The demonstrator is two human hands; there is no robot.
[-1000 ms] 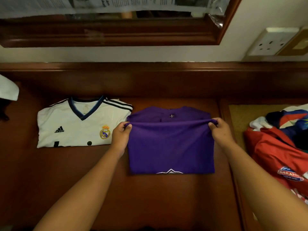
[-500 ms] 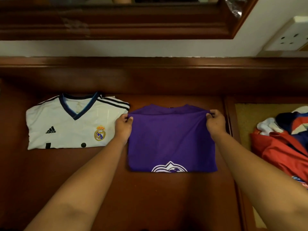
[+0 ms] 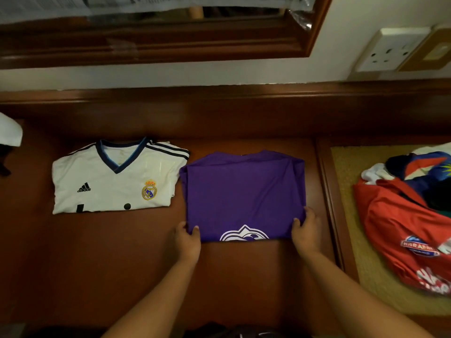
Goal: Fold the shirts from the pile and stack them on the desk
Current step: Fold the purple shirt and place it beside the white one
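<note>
Folded purple jersey with a white crest at its near edge, flat on the dark reddish wooden desk, just right of the folded white football shirt with navy collar, edges near or barely touching. Left hand pinching the near left corner, thumb on top, fingers apparently tucked beneath; right hand gripping the near right corner likewise.

Best handled by lifting both corners evenly, keeping the layers pinched together so the fold holds, then carrying low and square onto the white shirt, collar edges aligned, and smoothing the loose ripple at the far right corner.

Well apart to the right, a heap of red, blue and white shirts on a tan woven mat, cut off by the frame edge. Fingers under the fabric hidden; white crest only half visible; a white object at far left cropped and unidentifiable.
</note>
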